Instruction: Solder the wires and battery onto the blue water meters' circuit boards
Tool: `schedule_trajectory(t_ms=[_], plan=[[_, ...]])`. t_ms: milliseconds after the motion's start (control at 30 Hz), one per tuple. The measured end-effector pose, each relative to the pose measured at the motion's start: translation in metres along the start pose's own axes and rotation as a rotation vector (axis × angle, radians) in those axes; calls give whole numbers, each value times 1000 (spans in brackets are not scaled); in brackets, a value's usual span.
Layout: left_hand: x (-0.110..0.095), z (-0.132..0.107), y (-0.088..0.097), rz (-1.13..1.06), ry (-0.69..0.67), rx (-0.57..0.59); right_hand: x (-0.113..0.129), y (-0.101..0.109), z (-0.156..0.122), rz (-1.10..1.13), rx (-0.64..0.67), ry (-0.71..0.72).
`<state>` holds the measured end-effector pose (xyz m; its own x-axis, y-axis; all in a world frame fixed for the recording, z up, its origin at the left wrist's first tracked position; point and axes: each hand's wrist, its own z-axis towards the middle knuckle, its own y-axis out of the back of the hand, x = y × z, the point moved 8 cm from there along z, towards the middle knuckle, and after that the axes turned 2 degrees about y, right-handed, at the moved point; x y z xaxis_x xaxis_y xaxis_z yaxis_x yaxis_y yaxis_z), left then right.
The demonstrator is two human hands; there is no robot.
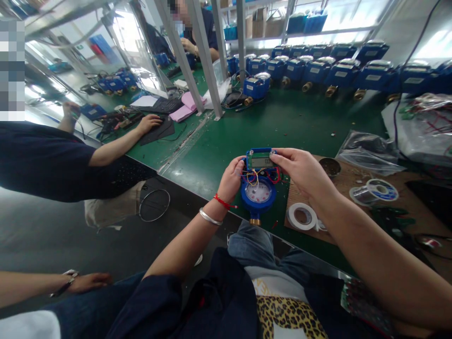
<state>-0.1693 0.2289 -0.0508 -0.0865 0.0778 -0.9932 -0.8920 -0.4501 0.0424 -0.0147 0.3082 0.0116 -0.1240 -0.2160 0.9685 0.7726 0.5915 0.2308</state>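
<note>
A blue water meter [258, 192] with a round white dial and a brass pipe end lies at the front of the green bench before me. Above its dial is an opened blue housing with a circuit board and a small LCD display [261, 162]. Loose coloured wires [257, 176] run between the housing and the dial. My left hand [231, 179] is closed on the housing's left edge. On the right, my right hand [300, 170] grips the board's upper right corner between thumb and fingers. The undersides of the housing and some fingertips are hidden.
Right of the meter, a wooden board [293, 221] bears a white tape roll [302, 216], a solder wire spool [376, 192] and a round tin [330, 166]. Several blue meters [341, 73] line the back. At left, a co-worker's hand [150, 123] rests on a mouse near metal posts [206, 61].
</note>
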Motion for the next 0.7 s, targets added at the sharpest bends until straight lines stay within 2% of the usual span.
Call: schedule_trajectory(t_ms=[167,367,600,700], plan=[[-1,-1,0,-26,3,-14,-1,-2,3,-23,20,26],[-4,-2,-2,-40,7,4,-9,1,4,-64,-8,-9],[-9,-4,6,68,-16,11,18,9,6,-541,-51,79],[-19,-15,15,177,-66,-28,19,10,10,-626,-30,67]])
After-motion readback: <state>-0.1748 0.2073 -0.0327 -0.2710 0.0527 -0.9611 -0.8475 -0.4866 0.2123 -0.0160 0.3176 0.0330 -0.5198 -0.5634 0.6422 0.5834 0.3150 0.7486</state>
